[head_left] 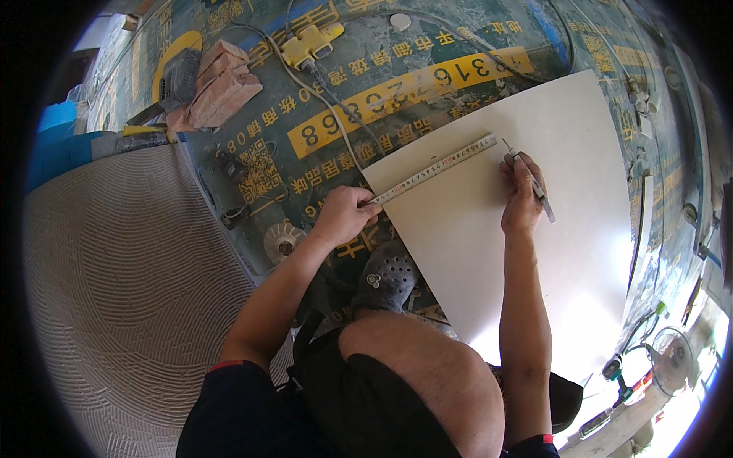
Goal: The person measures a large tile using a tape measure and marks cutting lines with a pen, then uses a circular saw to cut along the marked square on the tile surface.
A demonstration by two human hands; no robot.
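A large white tile or panel (473,252) lies flat in front of me, glossy where light falls near its lower right. Across its upper part stretches a tape measure blade (437,167), slanting up to the right. My left hand (345,217) is closed on the blade's left end, at the panel's left edge; no tape case shows. Over the panel, just below the blade's far end, my right hand (522,197) grips a slim pen-like marking tool (544,200) with a thin tip pointing up and left. Whether the tip touches the panel I cannot tell.
Combed grey mortar (122,305) covers the left side. Reddish bricks (225,88), a yellow power socket (309,46) and cables lie beyond on the printed green floor covering (305,183). A round pale disc (283,241) sits near my left forearm; a power drill (620,383) lies lower right.
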